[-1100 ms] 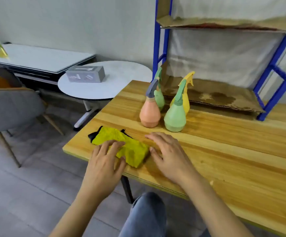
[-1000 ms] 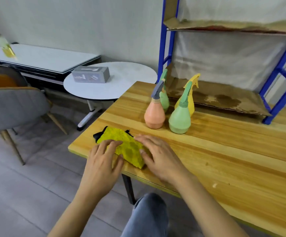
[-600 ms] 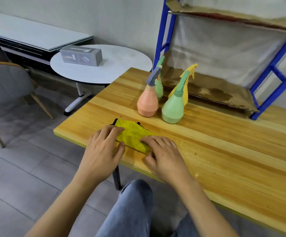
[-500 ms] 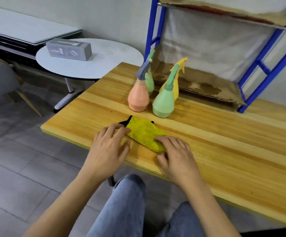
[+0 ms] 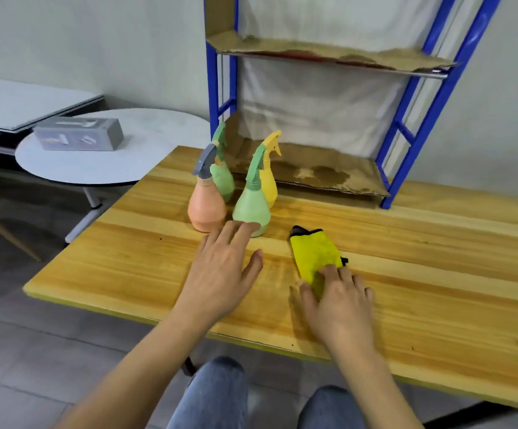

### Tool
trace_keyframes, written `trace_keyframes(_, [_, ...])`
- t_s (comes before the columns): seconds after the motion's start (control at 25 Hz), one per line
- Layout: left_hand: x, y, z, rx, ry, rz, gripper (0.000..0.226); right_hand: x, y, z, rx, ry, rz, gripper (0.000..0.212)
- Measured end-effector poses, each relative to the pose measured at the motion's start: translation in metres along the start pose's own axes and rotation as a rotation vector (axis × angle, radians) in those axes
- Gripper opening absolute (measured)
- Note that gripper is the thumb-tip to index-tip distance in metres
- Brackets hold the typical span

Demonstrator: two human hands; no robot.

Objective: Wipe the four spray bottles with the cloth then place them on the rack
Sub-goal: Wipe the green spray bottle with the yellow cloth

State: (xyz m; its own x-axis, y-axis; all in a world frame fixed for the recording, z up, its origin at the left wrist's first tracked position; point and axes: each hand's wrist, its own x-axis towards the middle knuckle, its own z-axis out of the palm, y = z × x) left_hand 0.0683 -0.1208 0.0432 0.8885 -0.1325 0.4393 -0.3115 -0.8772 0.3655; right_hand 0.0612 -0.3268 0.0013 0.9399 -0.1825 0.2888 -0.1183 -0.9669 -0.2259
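The grey box [image 5: 78, 138], far left of the left hand [image 5: 220, 274], is showing white marks too blurred to read. That hand is lying open and holding nothing, with its fingertips at the foot of the front green bottle [image 5: 251, 212]. The orange bottle [image 5: 205, 212], back green bottle [image 5: 223, 181] and yellow bottle [image 5: 269, 184] are standing just beyond. The right hand [image 5: 341, 301] is pressing nearly straight fingers on the near end of the cloth [image 5: 315, 253], which is lying just ahead of it. The rack [image 5: 406, 134] is standing beyond both hands.

- One head-worn wide-angle view looks forward and down across the wooden surface [image 5: 437, 305] from above its near edge.
- The left hand [image 5: 220, 274] and right hand [image 5: 341, 301] sit close under the lens.
- The blue rack [image 5: 406, 134] stands farther off, filling the upper frame.
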Motion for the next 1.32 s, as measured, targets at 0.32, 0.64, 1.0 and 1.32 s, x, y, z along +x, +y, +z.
trace_keyframes(0.32, [0.121,-0.001,-0.001,-0.076,0.135,-0.201,0.055,0.051,0.037,0.008,0.197,-0.417,-0.377,0.068])
trace_keyframes(0.64, [0.130,-0.003,0.004,-0.229,0.136,-0.245,0.032,0.063,0.016,0.026,0.142,-0.049,-0.208,0.044])
trace_keyframes(1.0, [0.089,-0.002,-0.013,-0.441,-0.039,0.002,0.027,0.064,0.023,0.011,0.821,0.160,0.075,0.032])
trace_keyframes(1.32, [0.071,0.023,-0.006,-0.394,-0.003,0.046,0.029,0.093,-0.045,-0.018,1.281,0.348,0.058,0.030])
